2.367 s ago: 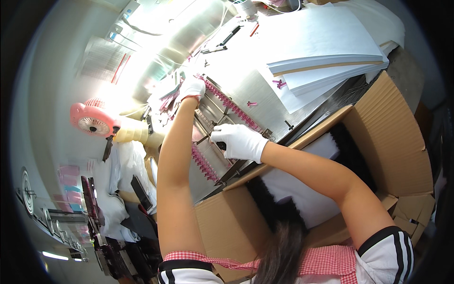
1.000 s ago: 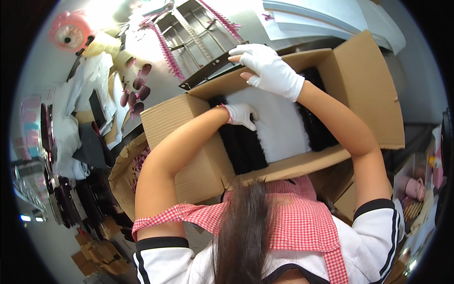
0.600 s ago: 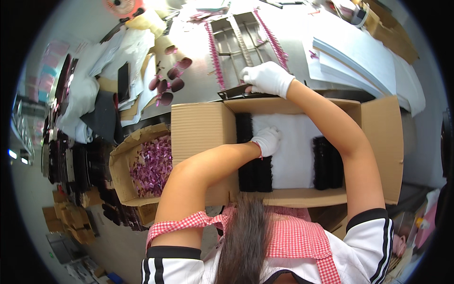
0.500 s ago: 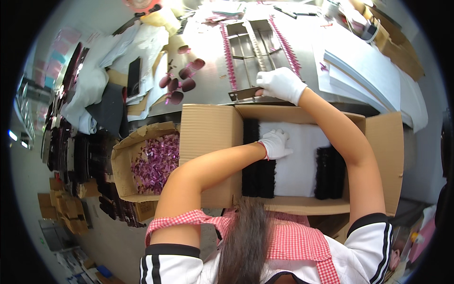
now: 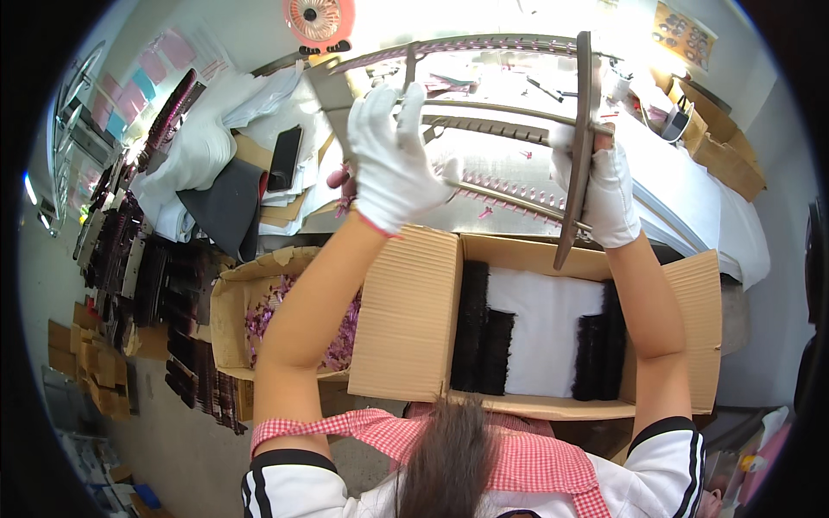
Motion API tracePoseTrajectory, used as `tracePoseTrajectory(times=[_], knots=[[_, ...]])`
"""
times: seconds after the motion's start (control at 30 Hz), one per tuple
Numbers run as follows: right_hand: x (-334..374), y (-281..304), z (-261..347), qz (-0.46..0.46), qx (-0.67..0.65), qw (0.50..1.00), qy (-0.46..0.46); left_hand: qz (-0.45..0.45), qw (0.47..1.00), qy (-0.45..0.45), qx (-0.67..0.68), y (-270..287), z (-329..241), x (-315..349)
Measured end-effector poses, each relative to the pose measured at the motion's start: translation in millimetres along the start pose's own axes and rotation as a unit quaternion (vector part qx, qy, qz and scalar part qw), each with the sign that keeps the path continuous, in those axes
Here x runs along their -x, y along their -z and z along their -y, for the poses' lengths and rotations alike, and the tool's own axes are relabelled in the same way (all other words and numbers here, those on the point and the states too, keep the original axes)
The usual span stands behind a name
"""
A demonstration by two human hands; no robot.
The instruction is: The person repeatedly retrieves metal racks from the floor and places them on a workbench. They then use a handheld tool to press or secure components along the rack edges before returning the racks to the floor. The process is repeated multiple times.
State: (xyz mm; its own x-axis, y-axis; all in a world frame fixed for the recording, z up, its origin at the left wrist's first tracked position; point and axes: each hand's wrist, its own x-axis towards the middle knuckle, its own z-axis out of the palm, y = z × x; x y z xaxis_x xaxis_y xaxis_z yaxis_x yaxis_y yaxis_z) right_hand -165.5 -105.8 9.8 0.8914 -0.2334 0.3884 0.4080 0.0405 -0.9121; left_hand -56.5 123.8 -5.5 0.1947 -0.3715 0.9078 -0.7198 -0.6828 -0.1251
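Note:
A metal rack (image 5: 581, 138) with long rails and rows of small pinkish clips is raised over the workbench, tilted. My right hand (image 5: 613, 203), in a white glove, is closed around the flat bar at its right end. My left hand (image 5: 387, 164), gloved too, is up at the rack's left part with fingers spread; whether it touches a rail I cannot tell. Below them is an open cardboard box (image 5: 406, 319). Inside lie black fuzzy-edged stacks (image 5: 484, 354) on both sides and a white sheet (image 5: 544, 337) between them.
Left of the box, a smaller carton (image 5: 226, 332) holds shiny purple pieces (image 5: 263, 321). On the bench are a phone (image 5: 285, 160) on papers, tinted lenses (image 5: 339, 177) partly behind my left hand, and white sheets (image 5: 682, 194) at the right. A pink fan (image 5: 319, 19) stands at the back.
The rack has come up off the bench and turned, held at its right end by my right hand. My left hand has left the white sheet in the box and risen to the rack.

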Motion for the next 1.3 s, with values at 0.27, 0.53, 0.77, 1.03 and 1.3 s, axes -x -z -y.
tracePoseTrajectory(times=[0.27,0.53,0.77,1.03,1.3], knots=[[31,-39,-33,0.057,0.288,0.94,0.176,0.103,0.993,0.059,0.0,91,61,10],[27,-116,-96,0.127,0.161,0.977,-0.059,0.23,0.96,0.136,-0.079,152,146,80],[-75,-75,-126,-0.233,-0.161,0.926,-0.252,0.329,0.912,0.203,-0.136,237,200,144],[-65,-260,-111,0.278,-0.032,0.834,-0.475,0.324,0.933,0.151,-0.041,253,168,162],[-79,-181,-168,0.193,0.203,0.897,-0.341,0.383,0.9,0.201,-0.056,273,183,201]])
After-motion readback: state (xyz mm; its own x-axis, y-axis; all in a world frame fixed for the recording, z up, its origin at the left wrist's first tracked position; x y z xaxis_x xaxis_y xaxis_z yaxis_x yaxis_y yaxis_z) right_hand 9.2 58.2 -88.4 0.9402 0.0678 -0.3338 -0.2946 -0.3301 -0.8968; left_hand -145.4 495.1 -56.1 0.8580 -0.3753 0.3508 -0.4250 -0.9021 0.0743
